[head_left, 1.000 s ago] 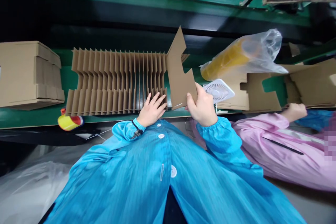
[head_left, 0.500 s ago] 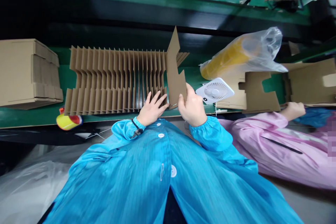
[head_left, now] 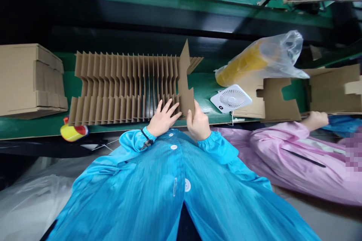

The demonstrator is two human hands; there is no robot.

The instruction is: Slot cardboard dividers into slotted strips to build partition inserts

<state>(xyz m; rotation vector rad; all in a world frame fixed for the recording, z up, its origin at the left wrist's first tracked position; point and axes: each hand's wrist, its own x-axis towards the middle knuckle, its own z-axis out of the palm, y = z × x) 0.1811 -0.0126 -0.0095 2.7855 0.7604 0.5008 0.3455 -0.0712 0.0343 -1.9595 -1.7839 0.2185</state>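
Note:
A long row of upright notched cardboard dividers (head_left: 113, 83) stands on the green bench in front of me. My right hand (head_left: 198, 123) pinches the near edge of a notched cardboard sheet (head_left: 185, 83) at the row's right end, thumb on its left side. This sheet stands upright and reaches higher than the row. My left hand (head_left: 164, 117) rests with fingers spread on the near edges of the dividers, just left of that sheet. Strips of cardboard (head_left: 195, 64) stick out behind the sheet to the right.
Folded cardboard pieces (head_left: 34, 79) stack at left, beside a yellow-and-red roll (head_left: 74, 131). Right of the row are a white fan (head_left: 232, 98) and a yellow roll in clear plastic (head_left: 246, 64). A co-worker's hand and pink sleeve (head_left: 294, 131) are at far right, near cardboard (head_left: 279, 98).
My right hand has moved left and slightly toward me, bringing the cardboard sheet lower and closer against the row. My left hand stays where it was.

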